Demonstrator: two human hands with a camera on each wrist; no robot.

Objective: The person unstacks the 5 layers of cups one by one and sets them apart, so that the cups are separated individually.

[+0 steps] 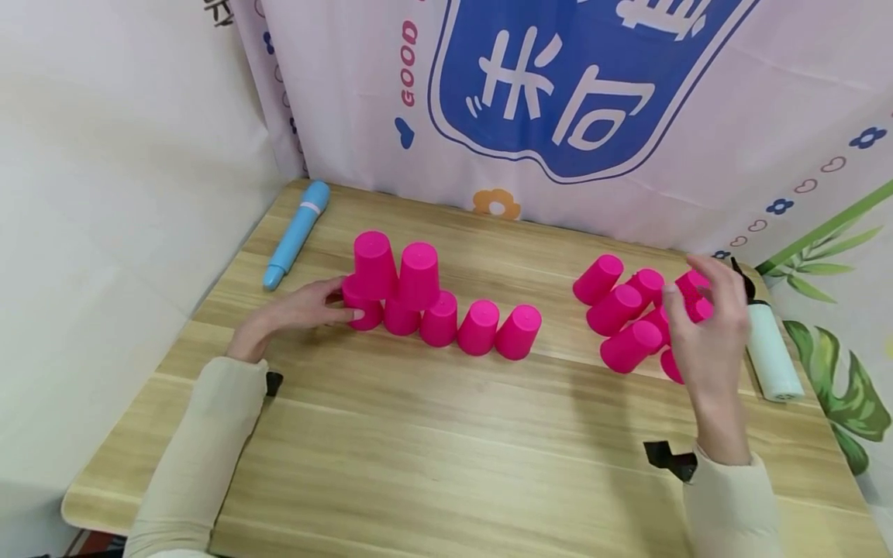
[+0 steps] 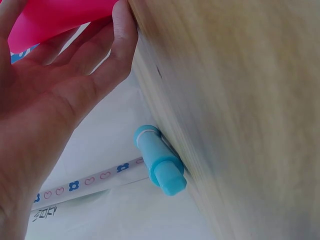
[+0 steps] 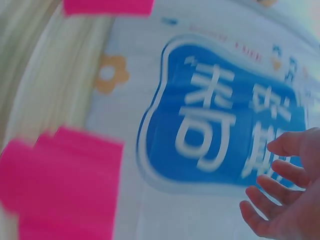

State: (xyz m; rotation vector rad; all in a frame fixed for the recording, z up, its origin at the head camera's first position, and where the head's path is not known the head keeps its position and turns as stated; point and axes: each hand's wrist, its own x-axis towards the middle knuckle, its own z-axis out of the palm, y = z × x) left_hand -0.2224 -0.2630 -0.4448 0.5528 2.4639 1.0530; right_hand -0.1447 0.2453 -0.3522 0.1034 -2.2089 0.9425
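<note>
Five upside-down pink plastic cups stand in a row on the wooden table (image 1: 391, 418), with two more stacked upside down over the row's left end, an upper left cup (image 1: 374, 265) and an upper right cup (image 1: 419, 275). My left hand (image 1: 307, 306) holds the leftmost bottom cup (image 1: 364, 308) between thumb and fingers; in the left wrist view my fingers curve around a pink cup (image 2: 60, 20). My right hand (image 1: 715, 333) is raised over a cluster of upside-down pink cups (image 1: 631, 346) at the right. Its fingers are spread and loosely bent, holding nothing, as the right wrist view also shows.
A light blue capped cylinder (image 1: 298, 234) lies at the table's back left. A pale green cylinder (image 1: 774, 353) with a black strap lies beyond my right hand, near the right edge. A printed curtain (image 1: 363, 147) hangs along the back.
</note>
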